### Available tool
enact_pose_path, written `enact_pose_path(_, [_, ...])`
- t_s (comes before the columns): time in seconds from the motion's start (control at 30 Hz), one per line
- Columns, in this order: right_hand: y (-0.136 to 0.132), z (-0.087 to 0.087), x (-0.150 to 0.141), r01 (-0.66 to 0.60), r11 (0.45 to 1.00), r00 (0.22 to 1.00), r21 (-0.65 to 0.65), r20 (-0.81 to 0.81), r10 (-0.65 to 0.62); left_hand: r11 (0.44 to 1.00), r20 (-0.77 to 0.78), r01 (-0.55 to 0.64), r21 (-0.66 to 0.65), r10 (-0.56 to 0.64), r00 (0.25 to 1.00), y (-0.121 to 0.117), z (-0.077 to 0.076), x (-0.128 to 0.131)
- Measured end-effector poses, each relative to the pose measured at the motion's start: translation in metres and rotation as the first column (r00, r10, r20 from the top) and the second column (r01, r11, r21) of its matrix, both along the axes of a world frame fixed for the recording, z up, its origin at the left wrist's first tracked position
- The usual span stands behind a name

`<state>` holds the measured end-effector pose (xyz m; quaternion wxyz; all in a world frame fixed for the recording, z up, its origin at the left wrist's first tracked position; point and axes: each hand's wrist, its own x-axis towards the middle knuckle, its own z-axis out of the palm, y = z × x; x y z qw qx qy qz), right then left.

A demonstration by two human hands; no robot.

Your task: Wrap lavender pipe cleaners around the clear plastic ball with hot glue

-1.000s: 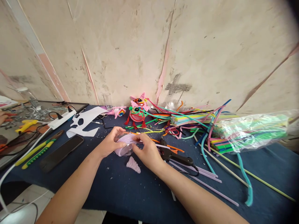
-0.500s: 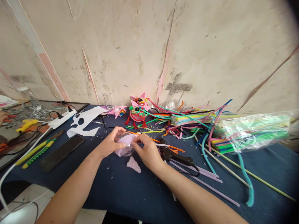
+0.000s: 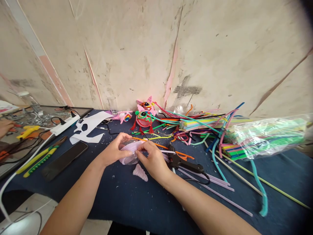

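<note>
My left hand (image 3: 117, 150) grips a clear plastic ball (image 3: 132, 160) partly covered with rows of pale lilac pipe cleaner. Thumb and fingers curl round its left side. On the ball's right side, my right hand (image 3: 153, 158) pinches the end of a lilac pipe cleaner (image 3: 137, 147) against the covered part; the fingertips hide the exact contact. Just below the ball, a lilac pipe-cleaner triangle (image 3: 140, 172) lies on the dark blue cloth (image 3: 117, 202). Right of my right hand rests a black glue gun (image 3: 186, 164), with lilac pipe cleaners (image 3: 220, 183) beneath and beyond it.
Finished pink and red lion-head figures (image 3: 144, 119) stand at the wall. Bagged pipe cleaners (image 3: 266, 137) lie right. On the left are a phone (image 3: 65, 160), pliers (image 3: 41, 158), cut white paper (image 3: 90, 127) and a power strip (image 3: 65, 125). Another person's hand (image 3: 6, 126) shows far left.
Both hands stay on the ball with almost the same hold. My right hand has shifted very slightly left along the lilac pipe cleaner.
</note>
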<state>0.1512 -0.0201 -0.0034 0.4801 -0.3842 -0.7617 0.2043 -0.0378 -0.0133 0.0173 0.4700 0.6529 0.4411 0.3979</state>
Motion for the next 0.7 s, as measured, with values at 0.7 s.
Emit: enact_pose_path(0.7, [0.021, 0.018, 0.03, 0.108, 0.993, 0.864, -0.05, -0.489, -0.119, 0.993, 0.035, -0.055, -0.105, 0.059, 0.998, 0.005, -0.001, -0.004])
